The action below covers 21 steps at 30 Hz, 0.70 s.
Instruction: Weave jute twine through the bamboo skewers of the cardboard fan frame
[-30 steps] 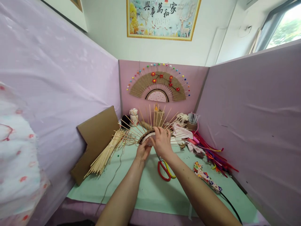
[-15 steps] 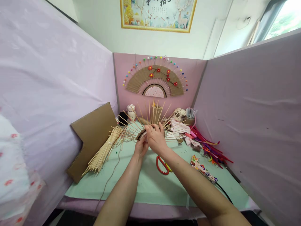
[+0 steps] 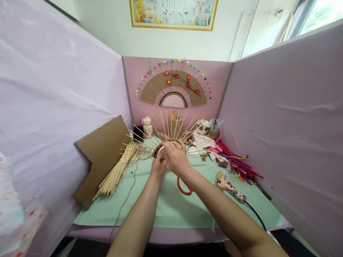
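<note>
- Gripped by its lower left edge in the left hand (image 3: 159, 165), the half-round fan base (image 3: 157, 151) sits above the green tabletop (image 3: 166, 214), its thin sticks radiating outward.
- Across its front lies the right hand (image 3: 175, 157), fingers curled over the upper rim.
- Red-handled scissors (image 3: 184, 189) lie beneath the right forearm.
- Left of the fan base, a stick bundle (image 3: 116, 171) rests beside brown cardboard (image 3: 103, 153).

Red scissor handle (image 3: 184, 189), green tabletop (image 3: 171, 210)

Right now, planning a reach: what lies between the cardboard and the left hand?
From the cardboard to the left hand: a stick bundle, then loose cord on green cloth, in the head view.
</note>
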Each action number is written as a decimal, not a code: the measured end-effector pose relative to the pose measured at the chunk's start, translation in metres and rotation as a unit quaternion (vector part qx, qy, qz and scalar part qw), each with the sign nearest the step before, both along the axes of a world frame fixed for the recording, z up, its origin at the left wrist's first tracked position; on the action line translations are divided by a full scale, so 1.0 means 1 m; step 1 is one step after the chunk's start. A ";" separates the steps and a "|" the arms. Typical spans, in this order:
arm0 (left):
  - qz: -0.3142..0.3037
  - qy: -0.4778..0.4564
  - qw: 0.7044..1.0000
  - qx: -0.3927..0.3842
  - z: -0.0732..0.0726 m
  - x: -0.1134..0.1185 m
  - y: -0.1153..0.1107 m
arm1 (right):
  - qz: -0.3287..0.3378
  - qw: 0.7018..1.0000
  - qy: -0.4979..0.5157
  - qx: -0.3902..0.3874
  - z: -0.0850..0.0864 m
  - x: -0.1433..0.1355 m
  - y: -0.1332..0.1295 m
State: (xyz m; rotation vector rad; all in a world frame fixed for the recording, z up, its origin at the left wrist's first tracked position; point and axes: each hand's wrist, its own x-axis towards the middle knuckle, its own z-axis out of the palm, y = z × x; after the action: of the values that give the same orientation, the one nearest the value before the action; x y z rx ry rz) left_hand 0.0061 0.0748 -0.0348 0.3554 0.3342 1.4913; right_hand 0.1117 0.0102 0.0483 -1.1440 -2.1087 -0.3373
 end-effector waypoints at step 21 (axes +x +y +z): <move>0.036 -0.067 0.995 -0.068 0.014 -0.004 -0.002 | -0.185 0.894 -0.142 -0.384 -0.074 0.077 -0.007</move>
State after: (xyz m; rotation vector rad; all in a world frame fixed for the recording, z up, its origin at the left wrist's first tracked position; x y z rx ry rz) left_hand 0.0022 0.0729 -0.0206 0.1360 0.3427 1.5451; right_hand 0.1891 0.0032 -0.0260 -2.0734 -2.3374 0.2141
